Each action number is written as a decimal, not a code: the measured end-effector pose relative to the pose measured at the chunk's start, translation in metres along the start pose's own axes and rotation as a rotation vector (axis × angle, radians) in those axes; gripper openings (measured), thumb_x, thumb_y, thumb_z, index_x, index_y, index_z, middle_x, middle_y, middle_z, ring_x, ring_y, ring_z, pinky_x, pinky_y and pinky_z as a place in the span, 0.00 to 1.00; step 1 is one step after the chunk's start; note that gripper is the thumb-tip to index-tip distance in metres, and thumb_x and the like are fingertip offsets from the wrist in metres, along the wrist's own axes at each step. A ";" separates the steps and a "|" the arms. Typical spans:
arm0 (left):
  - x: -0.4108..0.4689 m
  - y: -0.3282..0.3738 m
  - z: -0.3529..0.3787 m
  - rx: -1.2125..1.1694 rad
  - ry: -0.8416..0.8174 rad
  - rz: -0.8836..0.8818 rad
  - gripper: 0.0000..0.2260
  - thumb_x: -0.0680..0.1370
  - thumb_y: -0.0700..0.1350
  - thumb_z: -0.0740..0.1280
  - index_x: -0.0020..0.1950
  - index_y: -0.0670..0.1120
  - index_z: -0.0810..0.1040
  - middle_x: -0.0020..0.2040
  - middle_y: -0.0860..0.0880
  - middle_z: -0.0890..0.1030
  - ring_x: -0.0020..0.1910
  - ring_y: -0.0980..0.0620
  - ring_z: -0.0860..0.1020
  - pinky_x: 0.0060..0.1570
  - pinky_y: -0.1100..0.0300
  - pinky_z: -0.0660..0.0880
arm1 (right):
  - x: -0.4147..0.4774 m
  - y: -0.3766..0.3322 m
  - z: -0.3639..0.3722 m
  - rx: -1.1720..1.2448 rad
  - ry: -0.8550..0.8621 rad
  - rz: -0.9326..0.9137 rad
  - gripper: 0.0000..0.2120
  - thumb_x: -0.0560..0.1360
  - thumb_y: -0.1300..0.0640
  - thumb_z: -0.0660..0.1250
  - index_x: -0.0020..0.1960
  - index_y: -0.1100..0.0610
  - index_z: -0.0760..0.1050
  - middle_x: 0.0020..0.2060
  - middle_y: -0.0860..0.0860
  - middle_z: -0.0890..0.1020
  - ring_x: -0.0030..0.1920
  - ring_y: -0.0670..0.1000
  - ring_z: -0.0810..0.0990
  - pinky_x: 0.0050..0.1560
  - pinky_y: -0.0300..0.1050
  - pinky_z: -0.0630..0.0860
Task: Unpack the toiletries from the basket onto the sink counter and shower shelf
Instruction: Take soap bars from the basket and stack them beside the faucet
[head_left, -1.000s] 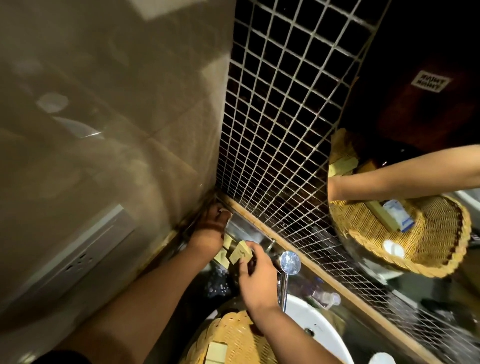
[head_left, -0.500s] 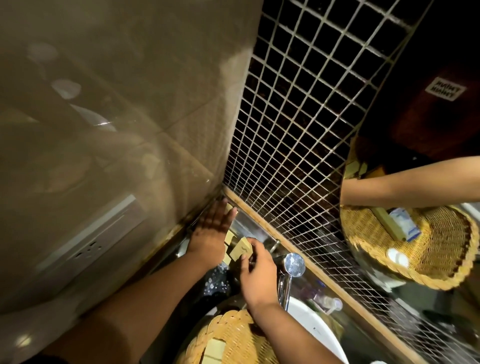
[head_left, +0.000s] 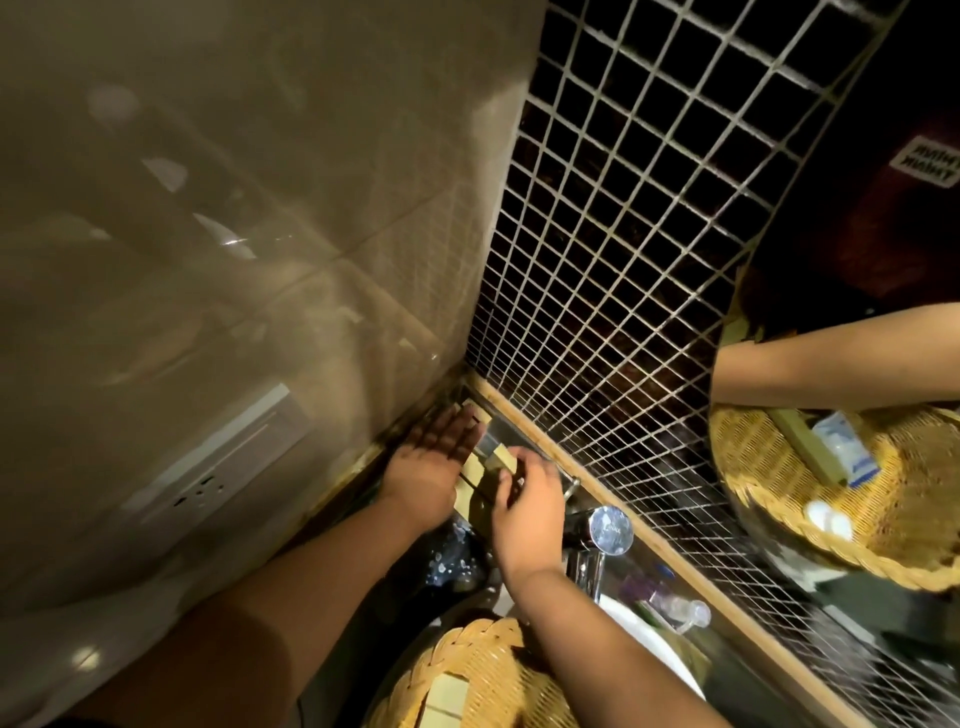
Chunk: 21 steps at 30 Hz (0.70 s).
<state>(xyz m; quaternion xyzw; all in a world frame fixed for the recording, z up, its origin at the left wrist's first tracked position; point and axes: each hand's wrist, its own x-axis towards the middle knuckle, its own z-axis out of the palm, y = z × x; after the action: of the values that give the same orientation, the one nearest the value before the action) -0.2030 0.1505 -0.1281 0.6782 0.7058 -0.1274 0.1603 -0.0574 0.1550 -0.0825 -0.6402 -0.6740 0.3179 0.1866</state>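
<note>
A woven basket (head_left: 483, 670) sits low in the view on the sink, with small yellow packets (head_left: 447, 696) in it. My left hand (head_left: 436, 457) lies flat, fingers straight, on yellow packets in the corner of the metal ledge (head_left: 506, 431) by the wall. My right hand (head_left: 524, 514) pinches a small yellow packet (head_left: 501, 458) just right of the left hand's fingers. More yellow packets (head_left: 470, 473) lie between the two hands, partly hidden.
A chrome tap (head_left: 602, 535) stands right of my right hand above the white basin (head_left: 654, 649). A small clear bottle (head_left: 680, 610) lies by the tiled wall. The round mirror (head_left: 883, 234) at right reflects the basket and my arm. A wall socket (head_left: 218, 467) is at left.
My left hand has flattened and slid further into the corner. My right hand with its packet has stayed beside it. The view has shifted a little.
</note>
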 end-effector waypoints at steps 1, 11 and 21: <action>0.000 -0.001 0.001 -0.009 0.004 0.003 0.40 0.80 0.49 0.60 0.78 0.54 0.30 0.76 0.50 0.26 0.76 0.50 0.29 0.72 0.51 0.32 | 0.004 -0.001 0.003 0.001 0.017 0.007 0.15 0.82 0.59 0.61 0.67 0.53 0.74 0.62 0.50 0.73 0.60 0.45 0.71 0.64 0.34 0.61; -0.002 -0.003 0.009 -0.050 0.082 0.035 0.38 0.78 0.50 0.60 0.80 0.56 0.37 0.77 0.51 0.31 0.79 0.50 0.36 0.77 0.50 0.39 | 0.027 -0.002 0.016 0.048 0.015 -0.018 0.24 0.72 0.71 0.67 0.66 0.57 0.76 0.59 0.53 0.71 0.50 0.38 0.68 0.54 0.16 0.56; -0.001 -0.006 0.012 -0.014 0.097 0.046 0.34 0.78 0.55 0.49 0.79 0.55 0.32 0.77 0.50 0.29 0.78 0.50 0.35 0.76 0.50 0.39 | 0.013 -0.001 0.021 -0.034 -0.128 0.002 0.15 0.77 0.61 0.65 0.63 0.59 0.74 0.66 0.54 0.67 0.51 0.46 0.72 0.58 0.35 0.71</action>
<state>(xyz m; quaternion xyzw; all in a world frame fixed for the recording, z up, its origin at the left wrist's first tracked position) -0.2087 0.1449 -0.1390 0.6985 0.6978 -0.0855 0.1334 -0.0734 0.1636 -0.0997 -0.6222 -0.6892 0.3471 0.1319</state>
